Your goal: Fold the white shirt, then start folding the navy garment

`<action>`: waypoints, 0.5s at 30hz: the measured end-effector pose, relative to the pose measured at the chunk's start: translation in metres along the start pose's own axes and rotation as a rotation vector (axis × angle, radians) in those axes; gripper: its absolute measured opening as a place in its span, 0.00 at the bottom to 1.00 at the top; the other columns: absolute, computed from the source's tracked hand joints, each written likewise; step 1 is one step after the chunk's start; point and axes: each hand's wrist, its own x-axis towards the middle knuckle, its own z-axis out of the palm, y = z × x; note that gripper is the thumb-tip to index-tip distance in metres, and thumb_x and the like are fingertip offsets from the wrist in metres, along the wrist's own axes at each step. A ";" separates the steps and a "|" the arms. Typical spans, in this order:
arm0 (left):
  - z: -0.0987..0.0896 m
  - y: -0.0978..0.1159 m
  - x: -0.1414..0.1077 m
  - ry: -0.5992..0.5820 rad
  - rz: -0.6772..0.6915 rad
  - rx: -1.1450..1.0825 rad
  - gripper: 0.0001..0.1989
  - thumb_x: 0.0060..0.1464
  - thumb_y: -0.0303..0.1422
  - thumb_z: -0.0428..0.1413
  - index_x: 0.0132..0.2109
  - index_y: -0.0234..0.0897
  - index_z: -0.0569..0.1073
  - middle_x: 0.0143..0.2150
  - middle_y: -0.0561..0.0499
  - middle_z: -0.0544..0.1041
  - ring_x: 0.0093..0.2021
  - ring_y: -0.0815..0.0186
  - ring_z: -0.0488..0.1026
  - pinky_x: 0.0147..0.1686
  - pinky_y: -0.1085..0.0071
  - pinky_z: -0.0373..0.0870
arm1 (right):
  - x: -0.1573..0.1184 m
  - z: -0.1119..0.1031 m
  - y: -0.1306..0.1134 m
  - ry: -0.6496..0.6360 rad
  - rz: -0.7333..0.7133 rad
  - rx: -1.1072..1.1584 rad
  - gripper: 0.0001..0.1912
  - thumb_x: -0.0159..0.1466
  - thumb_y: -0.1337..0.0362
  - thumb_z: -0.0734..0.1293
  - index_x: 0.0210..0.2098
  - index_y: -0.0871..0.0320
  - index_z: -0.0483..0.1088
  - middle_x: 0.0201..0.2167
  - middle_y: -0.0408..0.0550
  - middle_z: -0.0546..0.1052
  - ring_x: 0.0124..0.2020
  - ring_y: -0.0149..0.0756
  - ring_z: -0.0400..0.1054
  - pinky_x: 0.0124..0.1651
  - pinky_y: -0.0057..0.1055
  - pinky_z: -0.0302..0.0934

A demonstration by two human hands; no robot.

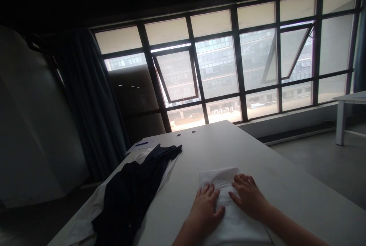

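**Left hand (204,210) and right hand (248,196) lie open on a folded white cloth (225,185)**

At the far left, a dark curtain (91,97) hangs beside the window wall. On the left side of a white table (265,166), a crumpled navy garment (128,192) lies over a white garment (85,215), which spills past the table's edge. Beyond them sits a sheet of paper (141,145) with a blue pen (142,144) on it, and 2 small holes (185,133) show in the tabletop further along.

Just right of the garments, the folded white cloth sits near the table's near end and runs out of the bottom of the view. Both hands are open, palms down, fingers spread, pressing on the cloth without gripping it. The left hand rests on its left half; the right hand lies over its right edge.

Further right, a second white table (341,105) stands on the grey floor (311,162) beneath a wide window (217,67).
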 end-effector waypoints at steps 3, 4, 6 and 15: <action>0.002 -0.001 0.000 -0.007 -0.003 -0.005 0.35 0.63 0.54 0.47 0.73 0.49 0.59 0.76 0.51 0.53 0.76 0.52 0.45 0.73 0.50 0.37 | -0.001 0.002 -0.001 -0.009 -0.001 0.012 0.21 0.70 0.49 0.59 0.48 0.54 0.76 0.53 0.57 0.77 0.58 0.54 0.66 0.62 0.53 0.52; 0.002 -0.001 0.000 -0.012 -0.004 -0.008 0.35 0.63 0.55 0.47 0.73 0.49 0.59 0.76 0.51 0.52 0.76 0.52 0.44 0.73 0.50 0.36 | -0.001 0.003 -0.001 -0.012 0.014 0.015 0.21 0.70 0.49 0.59 0.49 0.55 0.76 0.53 0.57 0.77 0.57 0.54 0.66 0.61 0.53 0.53; 0.003 -0.002 0.000 -0.025 -0.009 -0.005 0.36 0.63 0.55 0.47 0.73 0.49 0.58 0.77 0.51 0.51 0.76 0.52 0.43 0.73 0.50 0.35 | -0.002 0.008 0.000 -0.013 0.065 0.009 0.23 0.70 0.48 0.58 0.51 0.56 0.76 0.55 0.59 0.77 0.58 0.55 0.66 0.61 0.52 0.53; 0.004 -0.001 -0.005 -0.039 -0.006 0.019 0.37 0.65 0.56 0.44 0.75 0.48 0.53 0.78 0.53 0.44 0.77 0.53 0.37 0.73 0.50 0.31 | 0.000 0.010 0.008 0.093 0.257 -0.126 0.27 0.62 0.65 0.61 0.61 0.59 0.71 0.67 0.62 0.68 0.66 0.61 0.58 0.65 0.59 0.50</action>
